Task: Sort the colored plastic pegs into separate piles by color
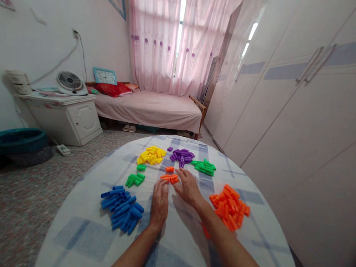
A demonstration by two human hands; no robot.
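Several small orange tubes lie in a loose group at the middle of the round table, with a single orange piece just beyond. My left hand rests at the near left edge of that group, fingers extended and fingertips close to the tubes. On the right side, my right hand reaches over with its fingers spread, beside the same pieces. Neither hand is visibly gripping a tube. A large orange pile lies to the right, partly behind my right forearm.
Around the centre lie blue tubes, green ones, a yellow pile, purple pieces and more green tubes. Beyond the table are a bed, a white cabinet and a bin.
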